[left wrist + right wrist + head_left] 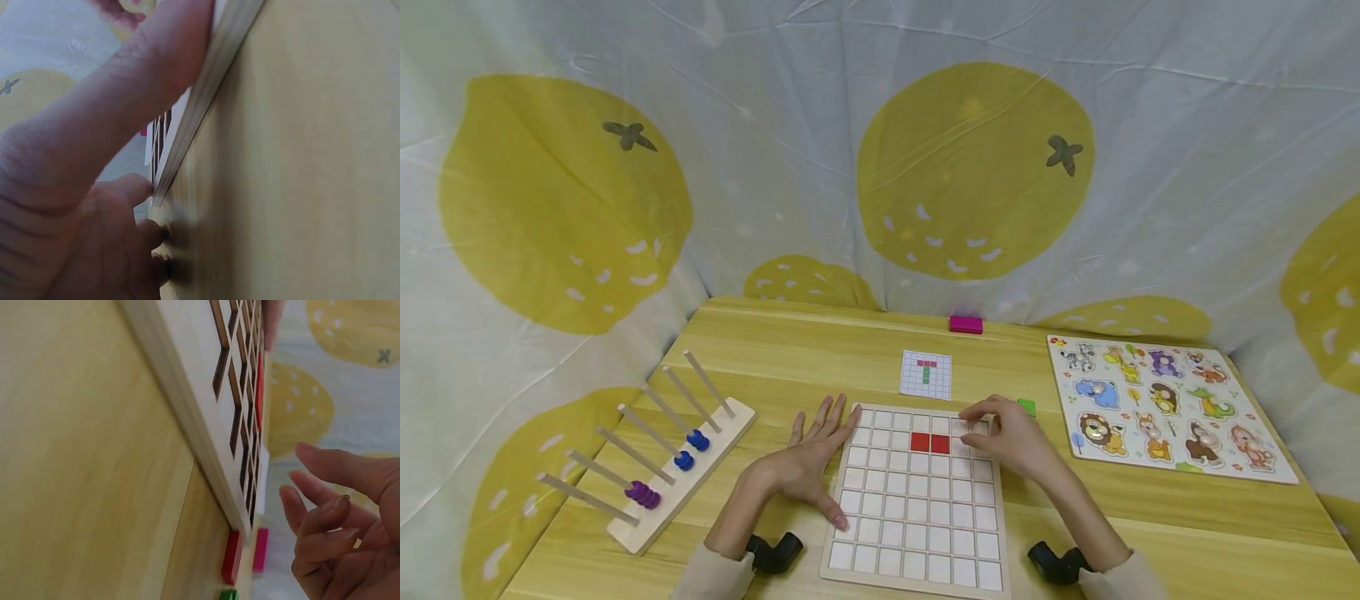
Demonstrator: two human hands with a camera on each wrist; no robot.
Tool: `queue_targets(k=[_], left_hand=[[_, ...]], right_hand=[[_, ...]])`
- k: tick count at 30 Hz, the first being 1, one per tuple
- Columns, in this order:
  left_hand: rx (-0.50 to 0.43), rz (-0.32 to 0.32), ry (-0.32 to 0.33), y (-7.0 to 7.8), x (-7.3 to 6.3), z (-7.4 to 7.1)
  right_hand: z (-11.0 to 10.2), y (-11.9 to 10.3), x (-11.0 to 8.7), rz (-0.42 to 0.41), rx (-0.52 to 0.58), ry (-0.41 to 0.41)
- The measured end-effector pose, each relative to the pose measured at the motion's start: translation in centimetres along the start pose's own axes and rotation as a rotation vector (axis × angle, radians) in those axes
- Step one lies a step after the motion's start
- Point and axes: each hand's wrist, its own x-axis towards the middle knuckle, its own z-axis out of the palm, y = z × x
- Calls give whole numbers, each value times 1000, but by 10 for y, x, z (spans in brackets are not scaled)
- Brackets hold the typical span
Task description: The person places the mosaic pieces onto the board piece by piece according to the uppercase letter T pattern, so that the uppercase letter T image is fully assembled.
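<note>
A pale wooden grid board (917, 582) has two red square tiles (920, 442) (939, 443) side by side in its second row from the top. My left hand (805, 467) rests along the board's left edge with its fingers spread. Its thumb lies at the edge in the left wrist view. Over the upper right of the grid is my right hand (1011, 437), just right of the tiles. Thumb and index finger are apart there, with nothing between them. The right wrist view shows its other fingers loosely bent and a red block (231, 557) beside the board.
Behind the board lies a pattern card (926, 375) with a T shape, then a magenta block (966, 325). A green block (1027, 407) sits beyond the right hand. An animal puzzle (1180, 408) is at right, a peg stand with beads (681, 479) at left.
</note>
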Motion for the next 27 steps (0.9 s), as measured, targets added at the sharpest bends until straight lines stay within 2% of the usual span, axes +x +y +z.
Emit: queue_targets(k=[6,12,19,27], left_hand=[[0,5,5,0,0,1],[-5,17,1,0,0,0],[-9,18,-1,0,-1,-1],[-8,14,2,1,-1,-1]], right_hand=[[-25,23,-20,12,-39,60],[-34,39,-32,25,-47,39],[-33,46,-29,46,-64,29],[-30,44,-25,99,-79,26]])
